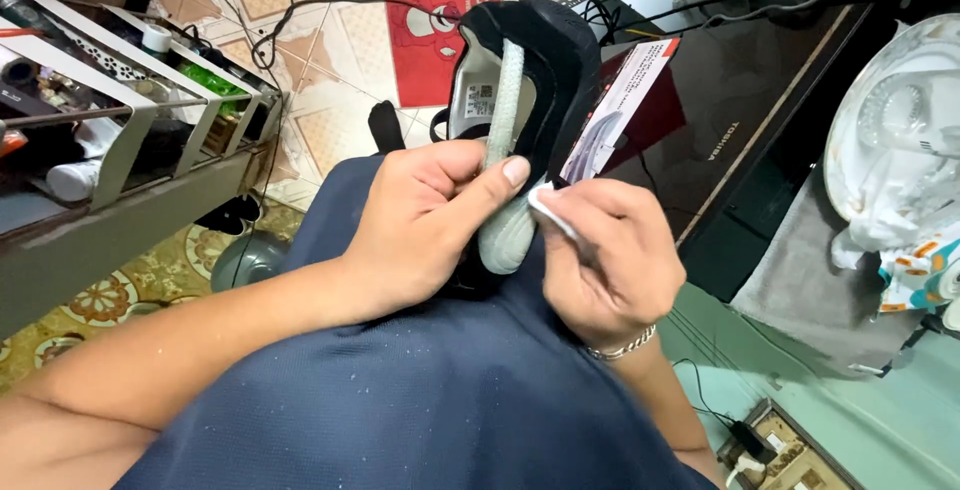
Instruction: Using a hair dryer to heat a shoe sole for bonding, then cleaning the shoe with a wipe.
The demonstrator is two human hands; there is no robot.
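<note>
While left hand [425, 225] grips shoe [530, 80] — wipe [548, 210] touching.

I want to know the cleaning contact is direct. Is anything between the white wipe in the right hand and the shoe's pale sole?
Nothing visible. The right hand presses the white wipe straight against the pale sole of the black shoe; the left hand grips the sole beside it, thumb clear of the wipe.

Our left hand [425, 225] and right hand [600, 260] sit close on the black shoe [535, 80] over our lap [440, 400], leaving almost no gap between them. To our left, the grey metal rack [130, 150] closes off that side. To our right, the dark cabinet [740, 140] and white fan [900, 130] crowd in. Cables [290, 10] cross the tiled floor [320, 60] ahead; open room lies over our near lap.
</note>
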